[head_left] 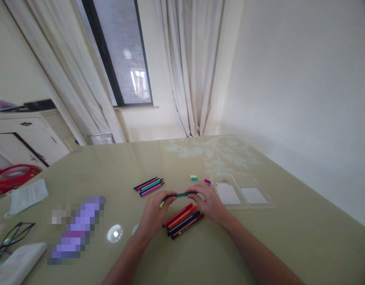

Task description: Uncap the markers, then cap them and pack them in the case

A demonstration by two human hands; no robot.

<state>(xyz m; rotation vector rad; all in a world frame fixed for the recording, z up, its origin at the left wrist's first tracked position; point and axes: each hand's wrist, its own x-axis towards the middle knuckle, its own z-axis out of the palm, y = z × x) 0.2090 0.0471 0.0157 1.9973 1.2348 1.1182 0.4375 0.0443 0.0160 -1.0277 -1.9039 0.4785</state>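
Note:
A dark green marker pen [181, 195] is held level above the table, one end in each hand. My left hand [158, 208] pinches its left end, and my right hand [206, 198] pinches the right end. Just below lie several capped thick markers side by side: a red one [178, 215], an orange one [182, 217], a dark blue one [184, 223] and a dark brown one [187, 227]. Further left is a group of thin uncapped pens [149, 187] in purple, green and pink. Beyond my right hand lie small loose caps, yellow [193, 176], blue [194, 179] and magenta [207, 181].
To the right lies an open clear plastic case [244, 204] with white inserts. A face mask [28, 196], eyeglasses [18, 235], a white object [20, 263] and a blurred purple item [78, 229] lie on the left. The table [289, 245] runs close to the right wall.

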